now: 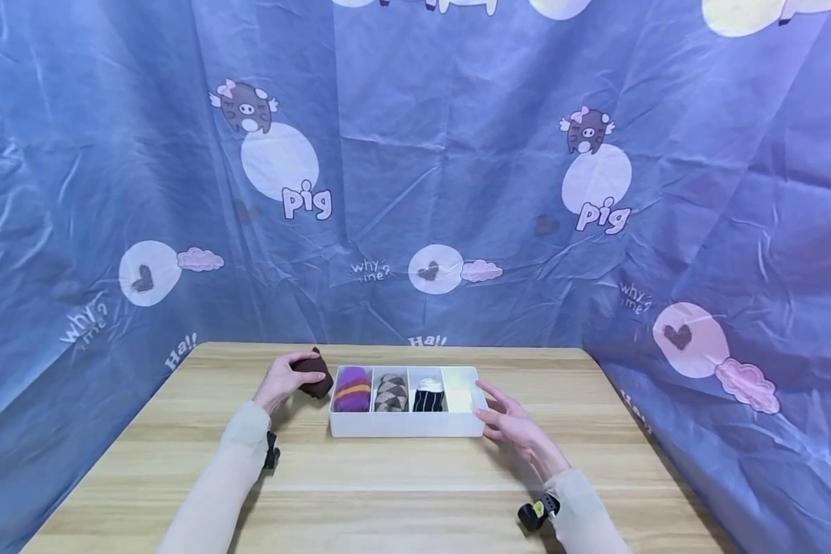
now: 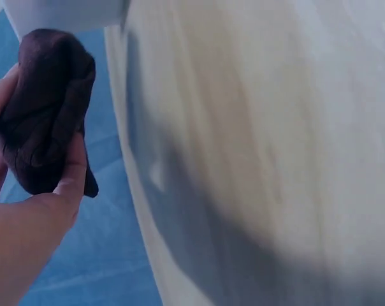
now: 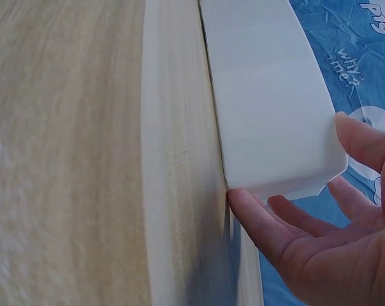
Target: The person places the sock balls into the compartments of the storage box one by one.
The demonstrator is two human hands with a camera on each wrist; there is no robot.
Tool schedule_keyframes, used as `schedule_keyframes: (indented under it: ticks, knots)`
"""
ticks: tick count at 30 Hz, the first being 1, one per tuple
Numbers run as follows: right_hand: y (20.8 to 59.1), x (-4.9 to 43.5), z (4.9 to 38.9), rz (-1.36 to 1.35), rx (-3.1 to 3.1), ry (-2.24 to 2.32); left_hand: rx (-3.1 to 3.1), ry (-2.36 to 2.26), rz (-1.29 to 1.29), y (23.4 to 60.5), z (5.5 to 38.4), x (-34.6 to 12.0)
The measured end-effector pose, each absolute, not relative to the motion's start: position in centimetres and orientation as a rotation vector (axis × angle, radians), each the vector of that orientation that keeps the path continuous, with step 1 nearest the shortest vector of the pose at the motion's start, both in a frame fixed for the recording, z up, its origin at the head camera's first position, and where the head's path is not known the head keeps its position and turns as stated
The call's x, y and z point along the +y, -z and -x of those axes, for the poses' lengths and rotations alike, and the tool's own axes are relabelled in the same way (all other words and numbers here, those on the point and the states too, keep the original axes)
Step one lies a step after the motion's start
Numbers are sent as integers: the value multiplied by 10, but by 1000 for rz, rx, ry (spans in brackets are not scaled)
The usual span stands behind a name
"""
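Observation:
My left hand (image 1: 289,380) grips a dark brown rolled sock (image 1: 313,375), thumb and fingers on either side of it. In the left wrist view the bundled brown sock (image 2: 49,108) is held near the box's end. The white divided box (image 1: 407,425) stands just to the right. Three of its compartments hold a purple sock with orange stripes (image 1: 353,391), a grey-brown diamond-patterned sock (image 1: 391,394) and a black-and-white striped sock (image 1: 428,397); the rightmost compartment is bare. My right hand (image 1: 515,423) touches the box's right end with spread, fairly straight fingers, seen closely in the right wrist view.
The box stands toward the back of a light wood table (image 1: 388,508). A blue curtain (image 1: 402,177) with pig prints hangs behind the table and along both sides. Each wrist wears a small black camera (image 1: 536,512).

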State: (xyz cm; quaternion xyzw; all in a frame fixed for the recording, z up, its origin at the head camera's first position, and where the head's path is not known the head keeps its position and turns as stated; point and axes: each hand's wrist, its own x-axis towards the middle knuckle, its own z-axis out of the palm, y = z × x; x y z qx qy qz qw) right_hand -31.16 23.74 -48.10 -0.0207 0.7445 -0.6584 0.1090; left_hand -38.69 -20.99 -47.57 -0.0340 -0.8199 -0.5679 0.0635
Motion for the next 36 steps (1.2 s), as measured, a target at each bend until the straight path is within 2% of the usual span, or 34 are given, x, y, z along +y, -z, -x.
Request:
schedule_keyframes:
  ticks: [14,21,36]
  knots:
    - [477,238,313,62,2199,1934,-2298,1839,231,440,383,-182]
    - [479,238,309,64,2203,1914,-2209,1833,267,442,382,-159]
    - [479,237,312,59,2182,1937,-2028,2111,273,446,374,-97]
